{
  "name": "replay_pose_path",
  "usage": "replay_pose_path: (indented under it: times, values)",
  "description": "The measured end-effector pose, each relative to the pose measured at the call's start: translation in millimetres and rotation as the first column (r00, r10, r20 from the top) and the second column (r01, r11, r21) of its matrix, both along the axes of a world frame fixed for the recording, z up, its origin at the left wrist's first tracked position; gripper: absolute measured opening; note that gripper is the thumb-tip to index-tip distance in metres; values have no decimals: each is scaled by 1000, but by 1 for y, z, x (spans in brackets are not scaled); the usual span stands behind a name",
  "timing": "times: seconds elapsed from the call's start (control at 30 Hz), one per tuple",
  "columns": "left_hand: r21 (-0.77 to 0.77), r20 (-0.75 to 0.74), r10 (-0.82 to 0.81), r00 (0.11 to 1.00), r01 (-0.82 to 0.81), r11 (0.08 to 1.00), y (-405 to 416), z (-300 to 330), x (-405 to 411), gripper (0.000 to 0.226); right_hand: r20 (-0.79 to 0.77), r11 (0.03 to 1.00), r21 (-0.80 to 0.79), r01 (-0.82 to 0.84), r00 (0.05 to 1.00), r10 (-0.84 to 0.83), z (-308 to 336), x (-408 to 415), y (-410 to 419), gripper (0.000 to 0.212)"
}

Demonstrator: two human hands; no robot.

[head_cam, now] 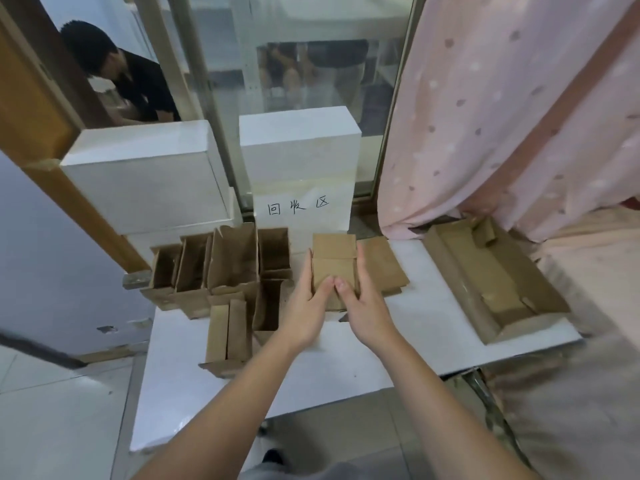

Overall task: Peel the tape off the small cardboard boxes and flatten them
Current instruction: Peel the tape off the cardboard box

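While you hold the small box [334, 268] over the white table [415, 327], both hands are on it: your left hand [306, 306] grips its left side, fingers up along the wall and thumb across the near face; your right hand [363, 303] grips the right side the same way. Thumbs nearly touch at the middle. That box stands upright with its top flap raised. Can't tell if any tape is on it.

Largest first. Pink dotted curtain [502, 116] hangs on the right, its hem down at the table's far right corner. Two white foam boxes sit at the back: the left foam box [145, 174] is closed, contents hidden; the right foam box [301, 161] stands behind a white sheet with handwritten characters [298, 206].

Shallow cardboard tray [491, 282] lies at the table's right end, open side up. Inside it: loose cardboard scraps and a folded piece near the far wall.

Flattened cardboard piece [381, 265] lies on the table just right of the box you hold, partly behind your right hand.

Cluster of open small boxes [221, 268] stands left of your hands, packed side by side, openings up; what shows of their insides is bare cardboard. One more box [227, 334] lies on its side at the near edge of the cluster, flaps spread.

Another person [128, 74] bends over behind the glass, upper left.
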State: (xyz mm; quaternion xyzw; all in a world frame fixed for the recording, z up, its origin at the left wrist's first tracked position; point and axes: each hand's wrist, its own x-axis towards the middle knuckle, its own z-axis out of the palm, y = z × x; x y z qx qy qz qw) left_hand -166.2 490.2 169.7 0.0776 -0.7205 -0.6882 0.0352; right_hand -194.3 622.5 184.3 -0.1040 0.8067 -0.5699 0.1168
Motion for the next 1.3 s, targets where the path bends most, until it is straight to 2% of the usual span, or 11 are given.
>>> replay_pose_path:
  times: [0.13, 0.3, 0.5, 0.6, 0.77, 0.93, 1.03, 1.13, 1.23, 1.3]
  values:
    - [17, 87, 0, 996, -2, 1000, 19, -16, -21, 54, 60, 1000, 20, 12, 998, -13, -18, -18, 21, 69]
    - [50, 125, -28, 992, 22, 999, 38, -37, -65, 51, 97, 997, 60, 58, 993, -64, -42, -58, 34, 70]
    - [72, 209, 1, 978, -16, 997, 56, -62, -114, 68, 171, 992, 122, 40, 983, -60, -51, -108, 49, 69]
    - [46, 208, 16, 978, -26, 999, 66, -59, -131, 53, 219, 992, 124, 36, 974, -63, -53, -126, 55, 67]
    - [48, 240, 50, 970, -63, 997, 86, -59, -156, 72, 226, 995, 90, 43, 972, -63, -59, -153, 70, 65]
    - [65, 216, 151, 965, -168, 984, 123, -55, -174, 67, 188, 989, 135, -64, 981, 38, -68, -181, 104, 67]
    - [78, 227, 203, 953, -225, 971, 151, -49, -175, 73, 155, 979, 131, -153, 979, 132, -67, -193, 130, 68]
    - [101, 237, 262, 935, -292, 951, 174, -43, -168, 61, 169, 968, 121, -221, 965, 199, -67, -196, 150, 68]
    - [74, 248, 318, 915, -345, 936, 189, -51, -159, 76, 199, 962, 88, -257, 951, 236, -68, -194, 166, 67]
    - [74, 268, 320, 909, -350, 934, 193, -62, -152, 76, 211, 957, 62, -283, 941, 264, -69, -192, 174, 66]
